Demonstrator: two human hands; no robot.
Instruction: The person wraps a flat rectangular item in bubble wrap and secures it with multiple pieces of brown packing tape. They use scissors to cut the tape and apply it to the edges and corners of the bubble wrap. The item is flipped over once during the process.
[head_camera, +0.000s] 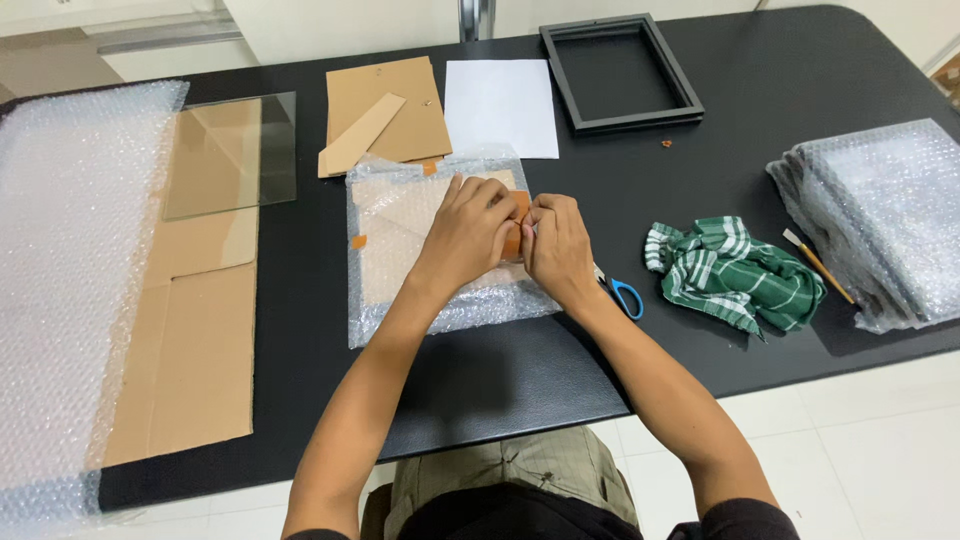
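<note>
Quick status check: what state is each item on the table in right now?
Bubble-wrapped parcel: wrapped, flat, brown tape pieces on it.
Left hand: pressing on the parcel's tape.
Right hand: pressing beside it.
Black frame: empty, lying flat.
Glass pane: bare, flat, on cardboard.
Green checked cloth: crumpled.
Scissors: lying flat, blades hidden under the right hand.
Stack of wrapped parcels: piled at the table's right edge.

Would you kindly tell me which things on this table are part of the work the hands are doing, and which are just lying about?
In hand:
- bubble-wrapped packet, under both hands
- brown tape, pressed by left hand and right hand

Lying about:
- black frame
- glass pane
- white sheet
- cardboard backing
- green checked cloth
- blue scissors
- wrapped stack
</note>
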